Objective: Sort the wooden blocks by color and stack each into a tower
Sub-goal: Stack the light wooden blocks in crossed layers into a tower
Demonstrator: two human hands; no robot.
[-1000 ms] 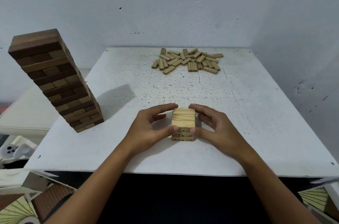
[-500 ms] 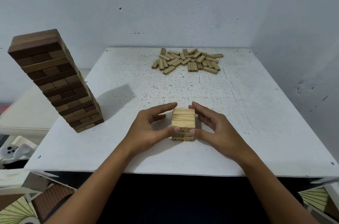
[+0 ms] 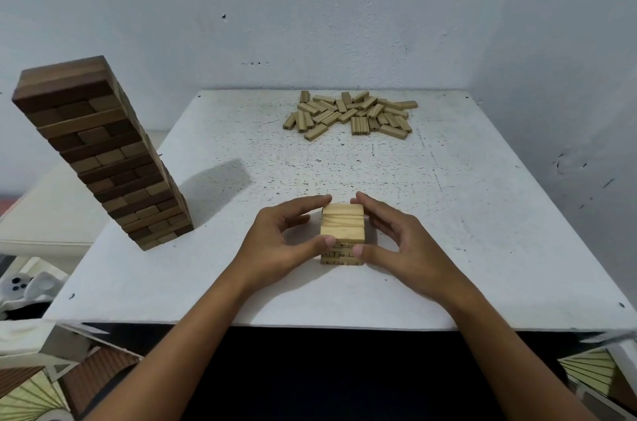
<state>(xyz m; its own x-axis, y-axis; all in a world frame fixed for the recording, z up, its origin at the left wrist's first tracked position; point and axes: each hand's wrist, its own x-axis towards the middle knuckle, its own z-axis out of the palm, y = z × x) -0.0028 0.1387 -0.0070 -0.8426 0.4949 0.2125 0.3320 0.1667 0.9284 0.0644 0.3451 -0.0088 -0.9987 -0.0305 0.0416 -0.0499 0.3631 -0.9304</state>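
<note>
A short tower of light wooden blocks (image 3: pixel 342 226) stands near the front middle of the white table (image 3: pixel 482 231). My left hand (image 3: pixel 275 244) flanks its left side, thumb at the near face and forefinger at the far edge. My right hand (image 3: pixel 403 244) mirrors it on the right side, thumb and forefinger touching the stack. A tall tower of dark brown blocks (image 3: pixel 100 151) stands at the table's left edge. A heap of several loose light blocks (image 3: pixel 355 113) lies at the far middle of the table.
White walls close off the back and the right side of the table. A low pale surface (image 3: pixel 44 213) sits to the left, below the dark tower. Patterned floor and clutter show under the front corners.
Both hands stay around the light tower; my right hand has eased slightly, its fingers shifting a little along the right side. The blocks have not moved.
</note>
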